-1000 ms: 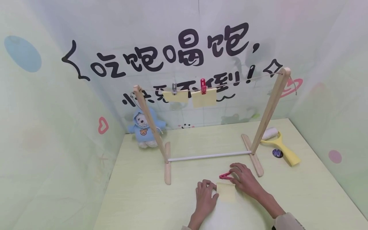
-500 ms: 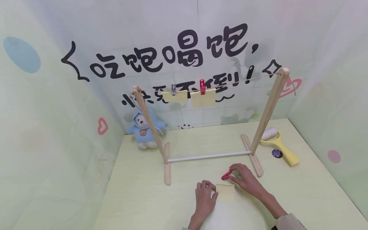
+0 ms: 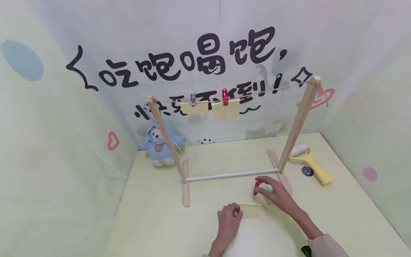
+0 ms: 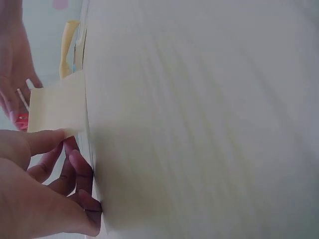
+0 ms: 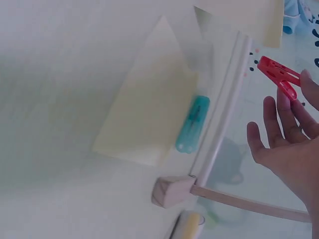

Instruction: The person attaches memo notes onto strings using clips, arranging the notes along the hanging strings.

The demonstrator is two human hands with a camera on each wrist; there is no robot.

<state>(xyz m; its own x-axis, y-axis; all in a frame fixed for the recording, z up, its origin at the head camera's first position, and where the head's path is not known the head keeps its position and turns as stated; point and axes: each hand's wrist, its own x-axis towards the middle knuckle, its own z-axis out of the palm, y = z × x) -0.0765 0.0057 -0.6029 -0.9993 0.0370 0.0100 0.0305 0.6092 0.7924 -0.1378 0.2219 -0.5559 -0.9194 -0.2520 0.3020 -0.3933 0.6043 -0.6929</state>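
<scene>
My left hand (image 3: 237, 212) pinches the left edge of a yellow sticky note (image 3: 252, 210) lying on the pale green table (image 3: 160, 221). The left wrist view shows the note (image 4: 57, 107) held between thumb and fingers of that hand (image 4: 67, 144). My right hand (image 3: 260, 188) pinches a red clothespin (image 3: 255, 187) just above the table, in front of the wooden rack (image 3: 297, 125). In the right wrist view the red clothespin (image 5: 279, 74) sits at the fingertips of that hand (image 5: 294, 94), and a teal clothespin (image 5: 193, 124) lies on another yellow note (image 5: 149, 114).
The rack's string carries two yellow notes, one under a grey peg (image 3: 193, 100) and one under a red peg (image 3: 225, 97). A white bar (image 3: 231, 175) joins the rack's feet. A plush toy (image 3: 159, 144) sits back left, a yellow lint roller (image 3: 309, 162) back right.
My right hand has lifted the red clothespin off the table and turned it more upright, moving slightly away. The left hand keeps its pinch on the note.
</scene>
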